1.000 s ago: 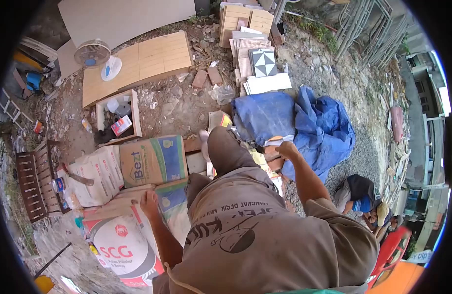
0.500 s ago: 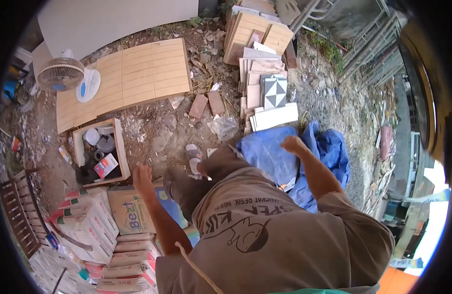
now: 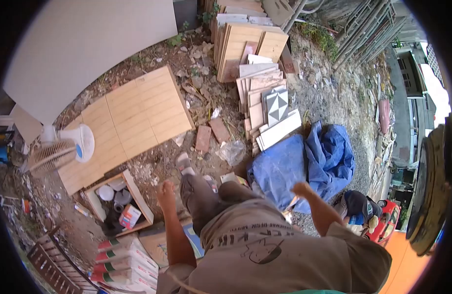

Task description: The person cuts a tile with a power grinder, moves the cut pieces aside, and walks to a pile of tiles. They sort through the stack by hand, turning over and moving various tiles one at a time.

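Note:
My left hand (image 3: 166, 195) hangs in the air beside my left leg, its fingers loosely curled in and holding nothing I can see. Nearest to it is a wooden box (image 3: 146, 211) with white round containers, a dark grey round part and a red-and-white packet (image 3: 130, 216). On the other side, my right hand (image 3: 300, 190) is held out in front of my body, fingers curled, with nothing visible in it. Below that hand a blue tarpaulin (image 3: 277, 169) lies on the ground, apart from my fingers. My legs (image 3: 199, 196) are in mid-stride.
Ahead stand stacked tiles (image 3: 260, 100) and two bricks (image 3: 203, 138). Wood-look panels (image 3: 133, 108) with a fan (image 3: 54, 152) lie left. Cement bags (image 3: 128, 264) and a slatted bench (image 3: 54, 269) sit lower left. At right are a bent-over person (image 3: 358, 206) and a red car (image 3: 387, 223).
My view has turned and shifted, bringing the person and red car into sight. My legs have stepped, the other foot now forward. Both hands have swung slightly and remain curled.

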Available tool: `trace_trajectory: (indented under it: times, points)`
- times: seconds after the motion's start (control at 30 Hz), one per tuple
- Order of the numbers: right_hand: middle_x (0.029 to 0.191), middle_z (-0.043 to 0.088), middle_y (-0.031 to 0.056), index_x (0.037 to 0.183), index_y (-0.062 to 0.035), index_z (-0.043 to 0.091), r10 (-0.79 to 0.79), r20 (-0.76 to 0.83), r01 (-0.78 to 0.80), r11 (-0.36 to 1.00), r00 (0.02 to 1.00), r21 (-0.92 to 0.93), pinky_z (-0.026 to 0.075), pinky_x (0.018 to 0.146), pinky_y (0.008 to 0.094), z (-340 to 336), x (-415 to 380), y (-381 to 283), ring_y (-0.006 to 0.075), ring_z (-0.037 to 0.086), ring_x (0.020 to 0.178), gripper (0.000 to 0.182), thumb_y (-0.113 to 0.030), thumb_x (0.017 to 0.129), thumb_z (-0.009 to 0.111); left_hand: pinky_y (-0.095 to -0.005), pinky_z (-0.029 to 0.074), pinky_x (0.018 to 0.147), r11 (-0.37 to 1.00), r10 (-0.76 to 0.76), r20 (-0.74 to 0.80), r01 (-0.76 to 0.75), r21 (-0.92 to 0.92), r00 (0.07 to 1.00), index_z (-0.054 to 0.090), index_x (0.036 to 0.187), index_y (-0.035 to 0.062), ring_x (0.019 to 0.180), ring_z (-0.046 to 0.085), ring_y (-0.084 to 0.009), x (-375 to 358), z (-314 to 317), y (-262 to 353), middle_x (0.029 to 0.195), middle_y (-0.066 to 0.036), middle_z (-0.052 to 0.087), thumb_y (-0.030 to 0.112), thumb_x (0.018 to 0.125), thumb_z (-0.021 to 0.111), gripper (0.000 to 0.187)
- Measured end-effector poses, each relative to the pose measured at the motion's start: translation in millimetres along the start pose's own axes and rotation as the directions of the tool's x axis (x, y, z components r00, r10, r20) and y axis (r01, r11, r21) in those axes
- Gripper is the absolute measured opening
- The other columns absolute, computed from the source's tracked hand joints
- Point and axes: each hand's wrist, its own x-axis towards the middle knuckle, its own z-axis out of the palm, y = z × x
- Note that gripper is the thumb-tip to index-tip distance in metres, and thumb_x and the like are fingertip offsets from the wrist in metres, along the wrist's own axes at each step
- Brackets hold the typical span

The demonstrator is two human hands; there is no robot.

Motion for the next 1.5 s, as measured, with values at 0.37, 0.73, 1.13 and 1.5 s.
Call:
trace_trajectory:
  times: [0.37,0.73,1.13,1.5]
  points:
    - [0.069,0.070,0.0099,0.084,-0.0028,0.072,0.418,0.437,-0.476,-0.013,0.796,0.879,0.055,0.058,0.0344,-42.1,-1.4,-86.2,0.0188,0.068,0.061,0.030,-0.030,0.082,0.058,-0.0310,0.052,0.079,0.809,0.246,0.254,-0.342,0.478,0.936,0.063,0.110,-0.0043,0.087,0.067,-0.0194,178.9,125.5,186.1,0.096,-0.012,0.068,0.021,0.092,0.058,0.032]
    - [0.077,0.070,0.0105,0.092,-0.0026,0.071,0.207,0.475,-0.479,-0.035,0.855,0.877,0.055,0.063,0.0344,33.2,83.5,16.5,0.0212,0.069,0.069,0.032,-0.032,0.083,0.060,-0.0271,0.051,0.067,0.918,-0.186,0.258,0.074,0.389,0.948,0.065,0.104,-0.0019,0.074,0.062,-0.0124,112.5,270.8,7.3,0.083,-0.005,0.066,0.022,0.094,0.057,0.027]
    - [0.073,0.068,0.0098,0.091,0.0021,0.069,0.500,0.264,-0.180,-0.210,0.825,0.961,0.052,0.057,0.0307,-22.6,125.4,168.4,0.0169,0.064,0.063,0.031,-0.027,0.082,0.063,-0.0274,0.053,0.077,0.926,-0.218,0.527,0.004,0.376,0.821,0.063,0.113,-0.0024,0.091,0.068,-0.0160,72.5,557.6,52.4,0.099,-0.011,0.070,0.025,0.095,0.059,0.034]
    - [0.077,0.069,0.0155,0.094,0.0052,0.068,0.286,0.613,-0.413,-0.527,0.736,0.742,0.054,0.064,0.0328,-135.2,194.3,181.9,0.0206,0.069,0.069,0.035,-0.026,0.079,0.060,-0.0360,0.052,0.082,0.778,-0.328,0.656,-0.200,0.596,0.680,0.066,0.106,0.0044,0.094,0.068,-0.0271,228.0,693.6,22.0,0.096,-0.015,0.071,0.033,0.090,0.060,0.033]
